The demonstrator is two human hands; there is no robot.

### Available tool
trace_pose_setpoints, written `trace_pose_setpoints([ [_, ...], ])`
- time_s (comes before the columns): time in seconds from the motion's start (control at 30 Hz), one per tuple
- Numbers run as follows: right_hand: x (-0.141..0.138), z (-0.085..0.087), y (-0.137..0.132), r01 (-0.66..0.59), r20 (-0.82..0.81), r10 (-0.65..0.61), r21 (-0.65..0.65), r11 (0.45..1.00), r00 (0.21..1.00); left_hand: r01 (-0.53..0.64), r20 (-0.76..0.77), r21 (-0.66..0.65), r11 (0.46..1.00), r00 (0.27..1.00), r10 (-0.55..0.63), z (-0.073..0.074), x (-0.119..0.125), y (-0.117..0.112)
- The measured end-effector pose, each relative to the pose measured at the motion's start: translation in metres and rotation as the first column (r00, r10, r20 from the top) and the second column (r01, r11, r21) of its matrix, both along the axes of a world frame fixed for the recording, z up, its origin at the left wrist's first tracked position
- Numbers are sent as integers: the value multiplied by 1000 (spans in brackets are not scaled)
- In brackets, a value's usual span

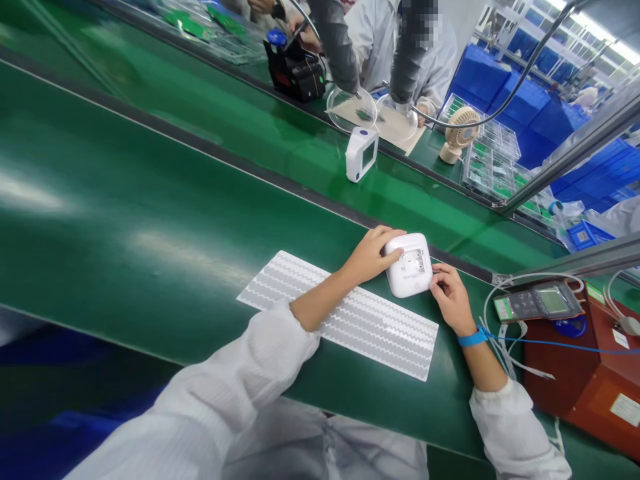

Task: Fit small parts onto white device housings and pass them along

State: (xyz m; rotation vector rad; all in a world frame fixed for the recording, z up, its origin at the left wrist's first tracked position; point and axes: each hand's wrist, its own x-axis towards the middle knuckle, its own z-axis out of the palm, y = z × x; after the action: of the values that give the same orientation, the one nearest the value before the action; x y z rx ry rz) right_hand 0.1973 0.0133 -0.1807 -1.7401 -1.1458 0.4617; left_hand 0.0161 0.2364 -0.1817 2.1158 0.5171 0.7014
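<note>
A white square device (409,285) with rounded corners lies tilted near the far edge of the green bench, its back facing up and an uncovered battery compartment showing metal contacts. My left hand (373,255) is closed on its left side, the thumb over the back and the fingers along the top edge. At the right edge, my right hand (450,293) has curled fingers, thumb and forefinger touching the device's side. Whether anything small sits in that pinch is hidden. Below my left forearm lies a sheet of grey-and-white wavy-edged strips (385,333).
To the right, a handheld meter (543,301) rests on a reddish-brown box (565,360) among white cables. A blue cord runs from my wristband (473,338). Beyond the bench, another white device (362,155) stands on a green belt (250,143); a co-worker sits opposite, beside a small fan (460,130).
</note>
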Motion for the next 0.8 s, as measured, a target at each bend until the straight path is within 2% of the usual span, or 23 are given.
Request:
trace_pose_setpoints([
  [0.43,-9,1,3,63,25,-62,-32,998,998,1,8,-3,1000,1000,-1,-2,2,-1],
  [0.67,-1,-5,4,42,-136,-52,-79,996,989,2,2,-4,1000,1000,-2,-6,4,1],
  [0.8,3,-7,5,43,-254,-58,-64,997,965,7,4,-21,1000,1000,-7,-6,4,1],
])
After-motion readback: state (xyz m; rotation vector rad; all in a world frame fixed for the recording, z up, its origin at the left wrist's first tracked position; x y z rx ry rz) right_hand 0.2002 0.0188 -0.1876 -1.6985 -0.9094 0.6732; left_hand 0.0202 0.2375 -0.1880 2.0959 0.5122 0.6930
